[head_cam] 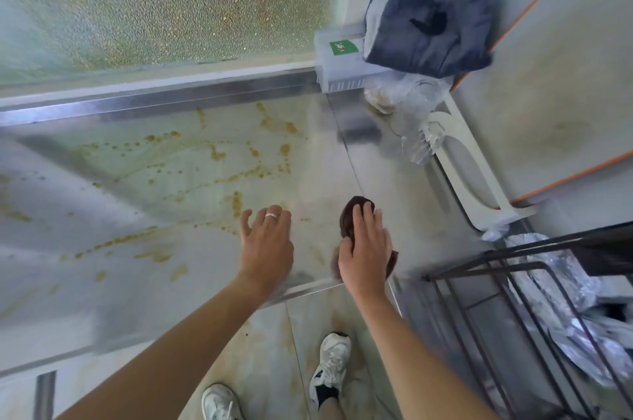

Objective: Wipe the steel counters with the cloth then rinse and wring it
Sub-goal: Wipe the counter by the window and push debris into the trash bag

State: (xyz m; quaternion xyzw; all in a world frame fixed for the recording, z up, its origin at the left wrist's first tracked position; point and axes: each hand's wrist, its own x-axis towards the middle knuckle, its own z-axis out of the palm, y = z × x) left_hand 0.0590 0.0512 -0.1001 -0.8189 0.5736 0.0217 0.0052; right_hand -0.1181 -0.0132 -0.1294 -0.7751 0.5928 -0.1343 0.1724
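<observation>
We saw the scene through one wide-angle camera worn on the head, looking steeply down and forward from above. Both hands sat close below it, near the frame's middle: our left hand point(266, 243) and right hand point(365, 250), the forearms running in from the bottom edge. Beyond the hands lay the steel counter point(178, 179); below them, the floor point(274, 344) and our shoes point(330, 364). Straight edges bowed toward the frame's borders.

Steel counter point(191, 159) spattered with yellow-brown stains point(236, 176). Brown cloth point(354, 217) lies flat near front edge, right hand point(364, 248) pressing on it. At back right: clear plastic box point(337, 64), crumpled plastic wrap point(416, 118), white rack point(476, 172).
</observation>
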